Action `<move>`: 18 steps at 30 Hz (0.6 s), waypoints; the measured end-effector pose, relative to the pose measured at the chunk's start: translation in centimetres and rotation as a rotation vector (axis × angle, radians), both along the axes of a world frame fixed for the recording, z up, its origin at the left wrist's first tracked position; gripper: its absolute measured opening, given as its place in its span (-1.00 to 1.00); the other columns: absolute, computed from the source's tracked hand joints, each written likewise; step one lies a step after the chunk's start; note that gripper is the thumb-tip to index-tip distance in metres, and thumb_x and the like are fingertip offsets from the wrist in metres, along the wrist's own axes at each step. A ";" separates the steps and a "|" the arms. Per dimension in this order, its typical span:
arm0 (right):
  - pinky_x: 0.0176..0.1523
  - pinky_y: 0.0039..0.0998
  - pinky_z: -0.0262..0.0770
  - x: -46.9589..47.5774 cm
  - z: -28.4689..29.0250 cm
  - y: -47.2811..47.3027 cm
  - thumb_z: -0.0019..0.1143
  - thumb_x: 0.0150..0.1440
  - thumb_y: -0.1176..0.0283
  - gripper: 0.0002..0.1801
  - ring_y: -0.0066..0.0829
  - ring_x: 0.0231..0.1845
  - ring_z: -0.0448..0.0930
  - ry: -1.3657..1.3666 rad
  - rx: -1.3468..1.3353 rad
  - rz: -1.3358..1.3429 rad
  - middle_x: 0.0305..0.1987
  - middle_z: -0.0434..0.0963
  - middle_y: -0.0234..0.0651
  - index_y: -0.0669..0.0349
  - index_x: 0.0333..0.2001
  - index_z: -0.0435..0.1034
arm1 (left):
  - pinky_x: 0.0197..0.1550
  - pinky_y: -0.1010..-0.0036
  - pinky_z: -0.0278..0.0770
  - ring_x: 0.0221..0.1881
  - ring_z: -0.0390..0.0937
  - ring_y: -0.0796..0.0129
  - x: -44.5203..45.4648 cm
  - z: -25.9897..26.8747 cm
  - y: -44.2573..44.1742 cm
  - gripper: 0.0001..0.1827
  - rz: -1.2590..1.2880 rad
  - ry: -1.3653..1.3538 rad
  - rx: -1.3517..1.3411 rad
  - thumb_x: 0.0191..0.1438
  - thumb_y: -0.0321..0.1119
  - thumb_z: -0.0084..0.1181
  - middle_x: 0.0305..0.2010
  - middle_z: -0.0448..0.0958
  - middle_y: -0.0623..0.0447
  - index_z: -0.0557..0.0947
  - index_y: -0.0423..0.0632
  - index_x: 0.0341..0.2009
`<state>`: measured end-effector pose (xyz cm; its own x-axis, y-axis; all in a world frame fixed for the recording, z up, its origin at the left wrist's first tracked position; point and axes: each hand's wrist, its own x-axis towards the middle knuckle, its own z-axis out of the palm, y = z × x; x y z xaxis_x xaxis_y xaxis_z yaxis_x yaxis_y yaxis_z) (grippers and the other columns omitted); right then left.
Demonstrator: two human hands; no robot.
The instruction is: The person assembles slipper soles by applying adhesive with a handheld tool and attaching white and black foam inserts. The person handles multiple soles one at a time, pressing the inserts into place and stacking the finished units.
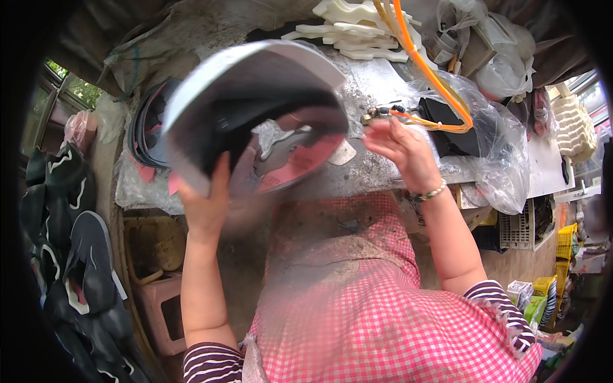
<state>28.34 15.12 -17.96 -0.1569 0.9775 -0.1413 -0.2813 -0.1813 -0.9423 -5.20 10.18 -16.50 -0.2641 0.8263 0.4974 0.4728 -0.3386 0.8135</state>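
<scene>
My left hand (208, 196) grips the near left edge of a large curved piece (282, 76), blurred, with a pale outer face and a dark inside. Its thumb lies against the dark inner face. Pink lining with print (299, 160) shows at the piece's lower right, around an irregular gap. My right hand (404, 151) is raised over the worktable (368, 167), palm partly showing, fingers extended and nothing visible in them. Just beyond those fingertips is a small metal air-tool fitting (376, 115), joined to orange hoses (431, 76) that hang from above.
Curved dark pieces (143, 129) are nested at the table's left. White foam cutouts (354, 36) are piled at the back. Clear plastic sheeting (503, 158) covers part of the right side. Black moulded parts (57, 191) hang at far left, near a pink stool (160, 306).
</scene>
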 end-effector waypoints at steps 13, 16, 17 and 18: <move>0.03 -0.35 0.55 5.4 -3.9 2.9 0.24 0.11 0.55 -0.52 -0.47 -0.03 0.56 -0.007 0.020 -0.380 0.04 0.49 -0.30 0.19 0.10 0.29 | 0.03 0.30 0.44 -0.07 0.54 0.09 1.8 -7.6 -0.7 -0.67 0.179 0.254 0.183 0.10 -0.51 0.22 -0.05 0.58 -0.16 0.55 -0.34 -0.03; 0.16 -0.25 0.53 4.4 -4.2 3.0 0.25 0.09 0.58 -0.36 -0.40 0.02 0.56 -0.051 0.192 -0.310 0.06 0.45 -0.31 0.17 0.22 0.16 | -0.03 0.28 0.47 -0.13 0.57 0.09 1.6 -7.5 -1.0 -0.66 0.228 0.359 0.189 0.04 -0.55 0.27 -0.12 0.60 -0.14 0.57 -0.34 -0.06; 0.14 -0.28 0.54 4.6 -4.2 3.5 0.22 0.15 0.52 -0.28 -0.41 0.00 0.56 -0.124 0.182 -0.309 0.02 0.45 -0.35 0.13 0.32 0.04 | -0.04 0.27 0.47 -0.13 0.57 0.07 1.5 -7.8 -1.0 -0.65 0.246 0.408 0.204 0.03 -0.56 0.28 -0.12 0.60 -0.15 0.57 -0.34 -0.06; 0.15 -0.29 0.52 4.7 -4.1 3.6 0.24 0.10 0.58 -0.29 -0.43 0.02 0.55 -0.049 0.189 -0.306 0.03 0.44 -0.32 0.17 0.29 0.11 | -0.06 0.26 0.48 -0.14 0.57 0.02 1.8 -7.5 -0.8 -0.65 0.287 0.473 0.254 0.02 -0.58 0.27 -0.13 0.59 -0.18 0.56 -0.35 -0.06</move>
<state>33.04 18.76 -22.10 0.1494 0.9877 0.0460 -0.2493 0.0827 -0.9649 -3.41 9.38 -24.02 -0.1607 0.5949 0.7875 0.8645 -0.3001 0.4032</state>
